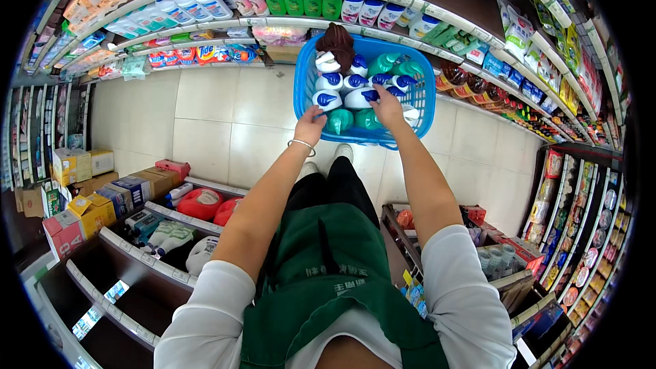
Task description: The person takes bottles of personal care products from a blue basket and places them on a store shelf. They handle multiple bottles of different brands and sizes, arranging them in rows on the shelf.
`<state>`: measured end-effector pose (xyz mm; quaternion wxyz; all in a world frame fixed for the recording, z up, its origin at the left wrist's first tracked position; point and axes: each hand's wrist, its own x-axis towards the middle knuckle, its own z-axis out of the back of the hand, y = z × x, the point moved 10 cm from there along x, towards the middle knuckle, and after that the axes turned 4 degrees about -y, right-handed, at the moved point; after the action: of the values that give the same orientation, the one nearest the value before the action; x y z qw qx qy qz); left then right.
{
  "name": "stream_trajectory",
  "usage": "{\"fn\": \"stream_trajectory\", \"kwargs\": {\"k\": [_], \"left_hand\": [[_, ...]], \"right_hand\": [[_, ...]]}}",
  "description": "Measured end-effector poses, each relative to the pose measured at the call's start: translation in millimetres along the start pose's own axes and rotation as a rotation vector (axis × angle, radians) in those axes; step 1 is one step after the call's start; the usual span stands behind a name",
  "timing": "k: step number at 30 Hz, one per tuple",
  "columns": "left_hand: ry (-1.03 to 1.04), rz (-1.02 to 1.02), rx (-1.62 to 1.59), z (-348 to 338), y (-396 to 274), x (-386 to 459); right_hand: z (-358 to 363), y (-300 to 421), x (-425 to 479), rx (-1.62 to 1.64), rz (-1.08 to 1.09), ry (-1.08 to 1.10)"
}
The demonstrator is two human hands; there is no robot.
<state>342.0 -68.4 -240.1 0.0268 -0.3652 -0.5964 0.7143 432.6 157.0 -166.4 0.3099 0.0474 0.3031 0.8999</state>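
A blue plastic basket point(301, 66) full of pump bottles stands before me against the shelves. My left hand point(310, 122) is at its near left rim, fingertips by a white bottle with a blue pump point(326, 99); whether it grips anything is not plain. My right hand point(388, 107) reaches over the basket, its fingers at the blue pumps of the white bottles point(359, 98); its hold is unclear too. Green pump bottles point(340, 121) lie at the near side, and more green ones point(384, 63) at the far side. A dark brown item point(335, 43) lies at the far left corner.
Ahead runs a shelf with green bottles point(294, 2) and white bottles point(353, 8). Amber bottles point(453, 73) stand low at the right. Behind me are a shelf with red jugs point(200, 203), cartons point(123, 189) at the left, and a rack with glasses point(494, 259) at the right.
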Motion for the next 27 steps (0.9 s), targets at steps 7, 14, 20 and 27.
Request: {"fn": "stream_trajectory", "kwargs": {"k": [7,14,20,27], "left_hand": [[0.059,-0.082,0.124,-8.6,-14.3,-6.7],[0.071,-0.151,0.175,-14.6,-18.3,-10.4],[0.074,-0.151,0.245,-16.6,-20.3,-9.1],[0.121,-0.232,0.356,-29.6,-42.8,-9.0]], "right_hand": [[-6.1,-42.3,-40.2,0.278,-0.134,-0.099],[-2.6,-18.2,-70.5,0.151,-0.039,-0.184],[15.9,-2.1,-59.0,0.104,0.034,-0.320],[7.9,19.1,-20.4,-0.033,0.069,-0.316]]}}
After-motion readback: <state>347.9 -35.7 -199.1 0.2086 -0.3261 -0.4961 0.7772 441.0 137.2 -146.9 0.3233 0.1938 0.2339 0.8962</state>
